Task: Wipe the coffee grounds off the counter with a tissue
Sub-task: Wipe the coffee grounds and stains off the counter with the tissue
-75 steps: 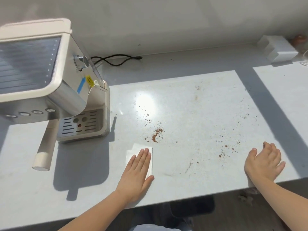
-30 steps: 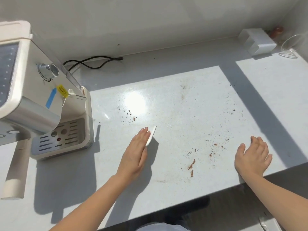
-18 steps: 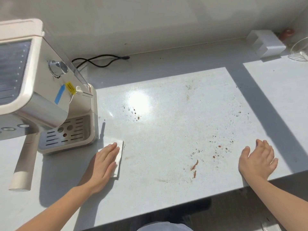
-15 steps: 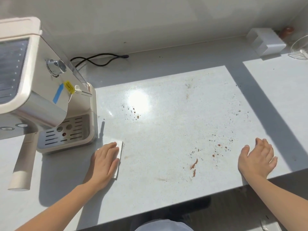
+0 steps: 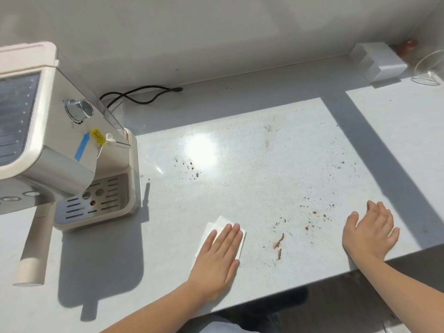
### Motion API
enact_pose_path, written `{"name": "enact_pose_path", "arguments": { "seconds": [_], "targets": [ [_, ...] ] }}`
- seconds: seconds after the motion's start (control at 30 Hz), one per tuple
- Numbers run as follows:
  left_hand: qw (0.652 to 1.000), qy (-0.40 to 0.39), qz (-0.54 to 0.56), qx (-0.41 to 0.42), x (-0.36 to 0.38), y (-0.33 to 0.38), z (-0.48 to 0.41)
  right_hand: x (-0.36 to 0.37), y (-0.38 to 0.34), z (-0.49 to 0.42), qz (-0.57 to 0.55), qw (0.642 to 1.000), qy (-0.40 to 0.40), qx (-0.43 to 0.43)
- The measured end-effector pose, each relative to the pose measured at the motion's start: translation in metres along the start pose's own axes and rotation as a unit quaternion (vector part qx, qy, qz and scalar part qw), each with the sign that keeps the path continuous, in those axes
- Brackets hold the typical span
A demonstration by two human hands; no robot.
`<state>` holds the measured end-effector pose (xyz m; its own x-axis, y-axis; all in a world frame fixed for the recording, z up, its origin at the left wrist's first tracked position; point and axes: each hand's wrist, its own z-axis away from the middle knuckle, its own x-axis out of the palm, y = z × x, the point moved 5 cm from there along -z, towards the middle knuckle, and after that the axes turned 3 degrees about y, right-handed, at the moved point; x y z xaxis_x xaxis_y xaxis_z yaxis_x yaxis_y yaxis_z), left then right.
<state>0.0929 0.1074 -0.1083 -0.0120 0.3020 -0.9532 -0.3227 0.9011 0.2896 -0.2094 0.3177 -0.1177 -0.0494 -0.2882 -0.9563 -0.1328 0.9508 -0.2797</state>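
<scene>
My left hand [image 5: 217,254] lies flat, palm down, pressing a folded white tissue [image 5: 217,224] onto the pale counter [image 5: 264,183]. Only the tissue's far and right edges show past my fingers. Brown coffee grounds form two short streaks [image 5: 278,242] just right of the tissue. Finer specks [image 5: 314,213] are scattered further right, and a small cluster [image 5: 189,164] sits near the sun glare. My right hand [image 5: 370,233] rests flat on the counter near its front edge, holding nothing, just right of the specks.
A cream and steel coffee machine [image 5: 60,152] stands at the left, its handle [image 5: 33,248] sticking out toward me. A black cord [image 5: 141,94] lies by the back wall. A white box [image 5: 379,64] and a clear glass bowl [image 5: 430,68] sit far right.
My left hand has slid the tissue to the right, away from the coffee machine's base and toward the brown streaks. The right hand has stayed in place.
</scene>
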Motion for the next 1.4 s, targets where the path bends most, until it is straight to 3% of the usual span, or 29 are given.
{"name": "enact_pose_path", "arguments": {
  "seconds": [0.1, 0.23, 0.4, 0.6, 1.13, 1.23, 1.4],
  "targets": [
    [0.998, -0.022, -0.017, 0.052, 0.01, 0.044, -0.014, 0.001, 0.001, -0.001, 0.006, 1.0, 0.001, 0.003],
    [0.998, -0.027, -0.032, 0.054, 0.007, 0.033, -0.015, 0.001, 0.002, -0.001, 0.005, 1.0, -0.002, 0.005],
    [0.997, -0.009, -0.035, -0.066, -0.003, -0.029, -0.009, 0.001, 0.001, -0.001, 0.004, 1.0, -0.003, 0.001],
    [0.973, 0.02, -0.02, -0.229, -0.027, -0.114, 0.017, 0.001, 0.002, -0.001, 0.001, 1.0, -0.002, 0.001],
    [0.905, 0.105, 0.02, -0.413, -0.047, -0.155, -0.053, 0.003, 0.004, -0.002, 0.001, 1.0, 0.012, 0.002],
    [0.906, 0.09, 0.019, -0.413, -0.053, -0.172, -0.073, 0.003, 0.003, -0.001, 0.009, 1.0, 0.012, 0.001],
    [0.946, 0.059, 0.013, -0.318, -0.058, -0.197, -0.098, 0.002, 0.002, -0.001, 0.03, 1.0, 0.0, 0.001]
  ]
}}
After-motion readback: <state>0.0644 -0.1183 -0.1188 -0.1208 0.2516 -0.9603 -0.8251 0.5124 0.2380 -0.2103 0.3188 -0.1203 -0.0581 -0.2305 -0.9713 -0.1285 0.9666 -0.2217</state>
